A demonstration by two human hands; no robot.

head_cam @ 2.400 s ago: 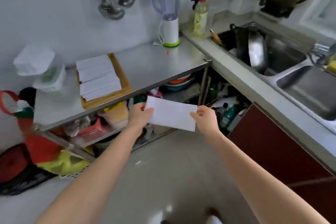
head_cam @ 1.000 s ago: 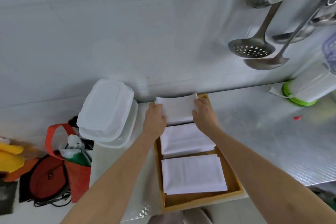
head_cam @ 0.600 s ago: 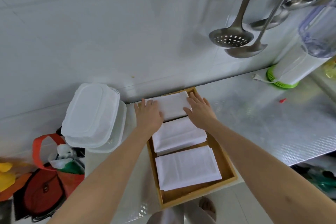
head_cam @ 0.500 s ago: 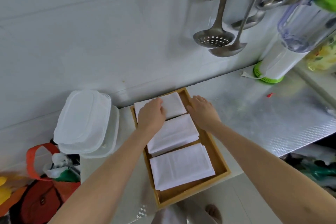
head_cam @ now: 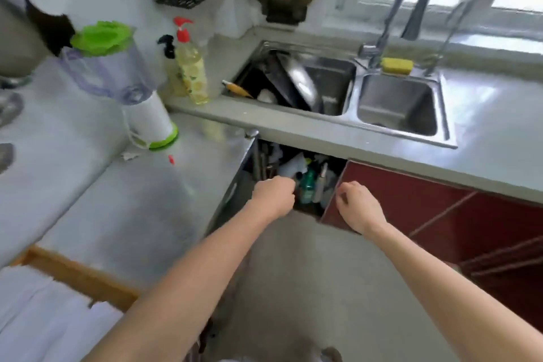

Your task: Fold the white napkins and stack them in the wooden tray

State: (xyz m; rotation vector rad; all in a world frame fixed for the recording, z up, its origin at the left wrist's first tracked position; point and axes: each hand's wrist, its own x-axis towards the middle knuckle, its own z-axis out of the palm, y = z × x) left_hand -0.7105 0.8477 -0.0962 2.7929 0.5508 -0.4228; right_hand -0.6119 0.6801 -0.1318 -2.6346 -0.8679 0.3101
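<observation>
The wooden tray lies at the bottom left on the steel table, only its right rim in view. White folded napkins fill it, blurred. Both my hands are off the tray and hang in the air over the floor, in front of the open space under the counter. My left hand shows its back with fingers loosely curled and nothing in it. My right hand is also loosely curled and holds nothing. No loose napkin is in view.
A blender with a green lid stands on the steel table. Soap bottles stand by the double sink, whose left basin holds pans. Bottles crowd the space under the counter, beside a red cabinet door.
My hands have left the napkins in the tray and moved right, away from it. My view has swung from the tray to the sink corner.
</observation>
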